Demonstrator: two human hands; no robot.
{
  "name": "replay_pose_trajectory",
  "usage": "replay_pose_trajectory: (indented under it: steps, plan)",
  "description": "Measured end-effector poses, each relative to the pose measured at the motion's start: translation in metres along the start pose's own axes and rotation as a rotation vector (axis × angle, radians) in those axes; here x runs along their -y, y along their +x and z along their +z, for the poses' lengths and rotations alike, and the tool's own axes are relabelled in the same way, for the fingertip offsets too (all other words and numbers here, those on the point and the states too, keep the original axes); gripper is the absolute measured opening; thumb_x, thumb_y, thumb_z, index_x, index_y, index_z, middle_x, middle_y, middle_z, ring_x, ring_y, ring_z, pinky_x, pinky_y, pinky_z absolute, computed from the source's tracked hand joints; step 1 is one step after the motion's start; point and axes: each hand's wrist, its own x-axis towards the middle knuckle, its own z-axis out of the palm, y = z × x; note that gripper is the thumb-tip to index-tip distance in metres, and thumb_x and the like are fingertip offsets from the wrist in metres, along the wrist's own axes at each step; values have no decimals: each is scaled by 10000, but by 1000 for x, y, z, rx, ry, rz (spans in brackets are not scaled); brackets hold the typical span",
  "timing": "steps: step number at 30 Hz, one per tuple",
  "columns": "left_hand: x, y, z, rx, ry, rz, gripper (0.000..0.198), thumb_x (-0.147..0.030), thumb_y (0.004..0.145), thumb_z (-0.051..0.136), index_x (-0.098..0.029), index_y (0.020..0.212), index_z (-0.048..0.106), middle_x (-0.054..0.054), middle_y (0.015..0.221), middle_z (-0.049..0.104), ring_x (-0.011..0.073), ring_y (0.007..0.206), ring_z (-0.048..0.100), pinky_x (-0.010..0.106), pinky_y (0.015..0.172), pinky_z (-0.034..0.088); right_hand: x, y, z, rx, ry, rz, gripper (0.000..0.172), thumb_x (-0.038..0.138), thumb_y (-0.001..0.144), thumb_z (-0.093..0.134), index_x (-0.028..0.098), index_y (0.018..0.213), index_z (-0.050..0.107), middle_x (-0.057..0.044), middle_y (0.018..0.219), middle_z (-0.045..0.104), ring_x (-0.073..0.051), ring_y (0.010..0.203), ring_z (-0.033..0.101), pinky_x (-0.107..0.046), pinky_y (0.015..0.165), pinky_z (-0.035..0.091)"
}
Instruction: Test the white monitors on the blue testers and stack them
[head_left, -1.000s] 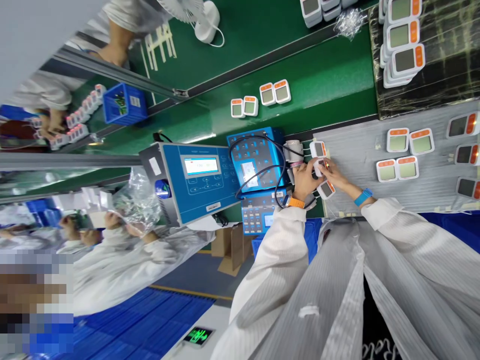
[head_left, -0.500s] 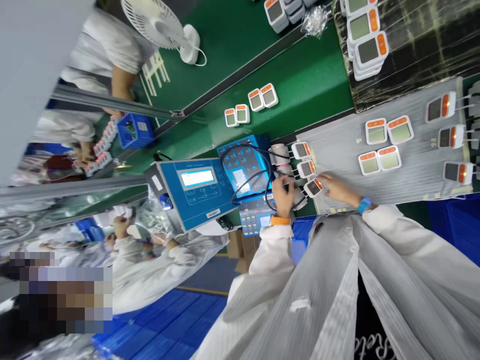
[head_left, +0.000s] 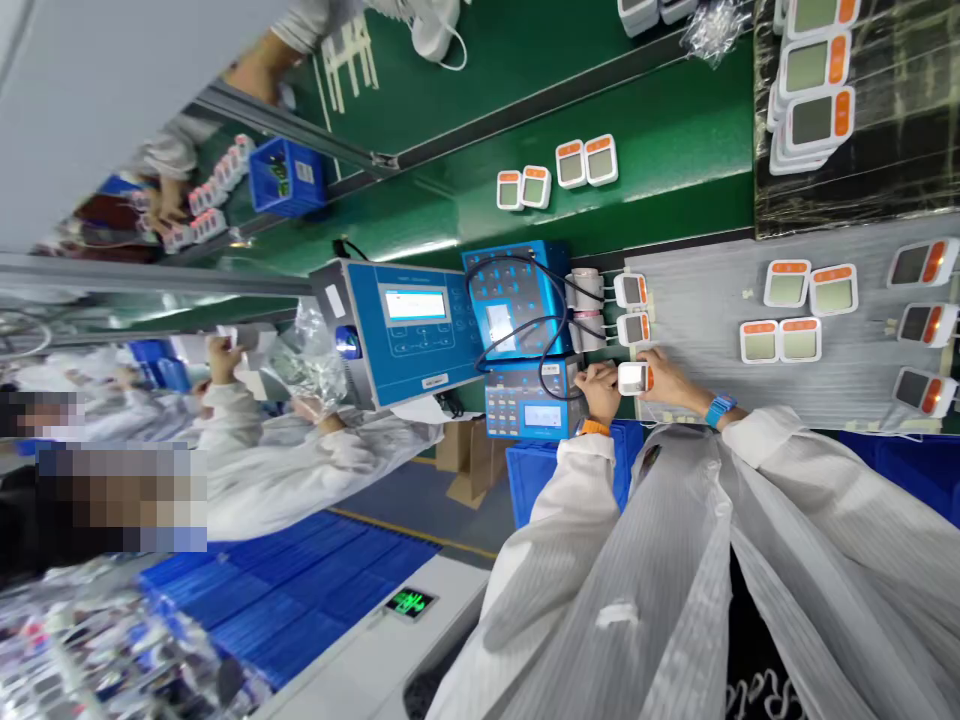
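Observation:
My left hand, with an orange band at the wrist, is closed just left of a small white-and-orange display device. Its fingers are curled, and whatever they grip is hidden. My right hand, wearing a blue watch, has its fingers closed on the right edge of that device, whose screen looks bright. Two like devices, an upper one and a lower one, lie just beyond it. Short leads join them to whitish cylinders on their left.
Blue test instruments with black cables stand to the left. Several similar devices rest on the grey mat, with a stack on a dark wrapped board. Co-workers' arms are at the left.
The view has shifted, so the bench items sit further right. My left hand's fingers have closed in beside the nearest device, which now lies level; its screen went from dark to bright.

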Motion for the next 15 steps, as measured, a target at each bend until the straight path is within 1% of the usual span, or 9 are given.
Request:
replay_pose_trajectory:
  steps: [2, 4, 5, 7, 9, 11, 13, 15]
  plan:
    - [0, -2, -1, 12, 9, 34, 175, -162, 892, 665, -234, 820, 807, 106, 989, 839, 347, 1167, 654, 547, 1033, 327, 5, -4, -4, -67, 105, 6, 708, 123, 487, 937, 229, 1128, 654, -40, 1276, 581, -220, 1045, 612, -377, 981, 550]
    - [-1, -4, -3, 29, 8, 90, 174, -212, 941, 654, -245, 926, 824, 112, 1049, 837, 350, 1194, 642, 544, 1038, 337, 8, -14, -15, -138, 325, 52, 723, 163, 452, 966, 254, 1103, 665, -17, 1179, 640, -225, 1020, 628, -376, 935, 585]
    - [-3, -5, -5, 37, 3, 118, 185, -253, 970, 645, -256, 1003, 827, 114, 1095, 832, 349, 1213, 633, 543, 1043, 340, 10, -21, -24, -167, 450, 81, 720, 201, 471, 967, 265, 1119, 661, -4, 1111, 671, -223, 976, 646, -376, 876, 608]
    - [-6, -8, -10, 54, -3, 163, 243, -351, 1011, 625, -277, 1156, 806, 117, 1196, 815, 352, 1246, 616, 544, 1056, 345, 12, -37, -49, -209, 641, 132, 682, 280, 557, 933, 277, 1173, 642, 15, 1011, 717, -217, 877, 685, -374, 756, 634]
    - [-8, -8, -16, 64, 5, 181, 323, -432, 1030, 599, -282, 1256, 772, 124, 1297, 784, 365, 1271, 605, 553, 1067, 346, 12, -54, -80, -274, 752, 157, 622, 298, 625, 879, 273, 1197, 638, 11, 1003, 753, -223, 839, 726, -394, 722, 652]
    - [-9, -7, -18, 51, 20, 191, 372, -473, 1037, 569, -284, 1301, 750, 123, 1371, 751, 384, 1292, 601, 570, 1079, 340, 9, -67, -119, -368, 854, 189, 553, 227, 632, 848, 253, 1153, 663, -4, 1002, 773, -239, 851, 758, -441, 762, 674]
    - [-10, -5, -16, 14, 41, 188, 388, -478, 1037, 545, -285, 1312, 740, 119, 1386, 744, 399, 1292, 609, 587, 1087, 339, 4, -70, -166, -544, 953, 218, 440, 130, 624, 815, 223, 1031, 677, -10, 883, 760, -250, 796, 758, -512, 779, 685]
    - [-12, -2, -10, -32, 67, 162, 397, -456, 1041, 504, -278, 1309, 737, 123, 1373, 750, 405, 1297, 614, 596, 1088, 345, -2, -61, -224, -765, 1012, 182, 342, 72, 634, 785, 220, 903, 634, 23, 731, 689, -229, 708, 717, -572, 787, 685]
